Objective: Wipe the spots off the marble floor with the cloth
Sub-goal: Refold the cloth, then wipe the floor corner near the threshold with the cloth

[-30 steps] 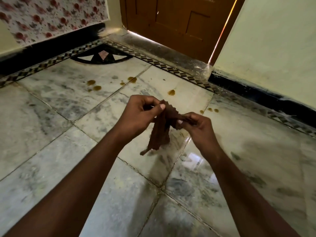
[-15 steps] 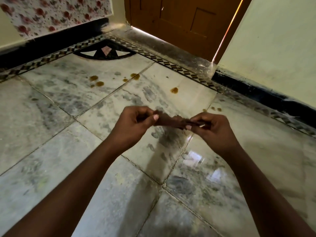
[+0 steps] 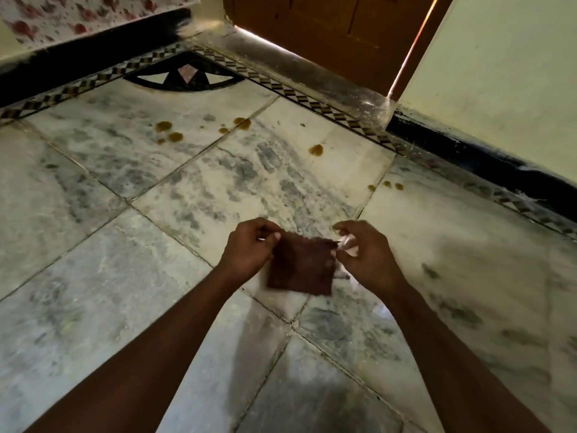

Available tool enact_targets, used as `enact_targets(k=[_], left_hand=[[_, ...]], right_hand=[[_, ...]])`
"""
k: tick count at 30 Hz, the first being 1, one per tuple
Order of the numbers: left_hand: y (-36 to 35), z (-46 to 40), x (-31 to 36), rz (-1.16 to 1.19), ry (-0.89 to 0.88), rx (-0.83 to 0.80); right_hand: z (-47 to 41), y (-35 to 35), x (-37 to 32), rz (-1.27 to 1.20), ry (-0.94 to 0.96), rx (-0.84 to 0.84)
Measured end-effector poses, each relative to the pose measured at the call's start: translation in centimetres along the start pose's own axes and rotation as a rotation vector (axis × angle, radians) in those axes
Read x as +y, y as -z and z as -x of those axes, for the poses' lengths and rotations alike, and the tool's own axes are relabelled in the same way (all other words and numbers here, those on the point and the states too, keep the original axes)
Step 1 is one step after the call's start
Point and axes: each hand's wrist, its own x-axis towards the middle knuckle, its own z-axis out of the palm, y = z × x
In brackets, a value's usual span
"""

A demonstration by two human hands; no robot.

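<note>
Marble floor (image 3: 193, 195): large pale slabs with grey veining, set diagonally, thin dark joints between them; it fills most of the view and shines faintly near the lower middle.
Walls: a pale yellow-green wall (image 3: 505, 67) on the right, a wall with a red floral covering (image 3: 78, 14) at the upper left, each above a black skirting band.
Door (image 3: 331, 29): brown wood with panels, at the top centre; a bright line of light runs along its right edge and under its bottom edge.
Threshold (image 3: 312, 73): a dark, dusty stone strip in front of the door.
Border (image 3: 312, 103): a narrow checkered inlay strip along both walls, meeting at a black fan-shaped corner inlay (image 3: 184, 77) with a pink diamond.
Spots (image 3: 316, 150): brown-orange drops on the marble, in groups near the corner inlay, across a joint, alone mid-slab, and small ones nearer the right wall; all lie well beyond the hands.
Cloth (image 3: 301, 265): a dark maroon square, spread flat and hanging in the air above the floor, between the two hands.
Left hand (image 3: 249, 246): fingers curled, pinching the cloth's upper left corner.
Right hand (image 3: 363, 253): blurred, fingers curled at the cloth's upper right corner, seemingly pinching it.
</note>
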Motion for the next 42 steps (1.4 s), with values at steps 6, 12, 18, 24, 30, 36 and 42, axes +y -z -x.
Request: enact_targets(k=[6, 12, 18, 24, 30, 36, 42], left_hand=[[0.8, 0.0, -2.9, -0.318, -0.079, 0.165], [7.0, -3.1, -6.4, -0.547, -0.212, 0.255], [18.6, -11.4, -9.6, -0.867, -0.188, 0.4], [27.4, -15.6, -11.9, -0.916, 0.0, 0.538], [27.6, -16.1, -13.5, -0.938, 0.015, 0.586], [27.9, -16.1, -12.7, -0.897, 0.06, 0.588], [28.1, -16.4, -12.5, -0.877, 0.106, 0.573]], right_hand=[[1.1, -6.4, -0.9, 0.291, 0.135, 0.005], [0.5, -14.7, -0.2, 0.559, -0.061, 0.056], [-15.3, -20.3, -4.0, 0.542, -0.088, -0.024], [-12.5, -22.3, -7.1, 0.581, 0.298, -0.135], [-21.8, -24.2, -7.3, 0.669, -0.196, -0.018], [-23.8, -28.6, -11.8, 0.67, 0.396, -0.205], [-27.5, -27.4, -10.2, 0.69, -0.028, -0.004]])
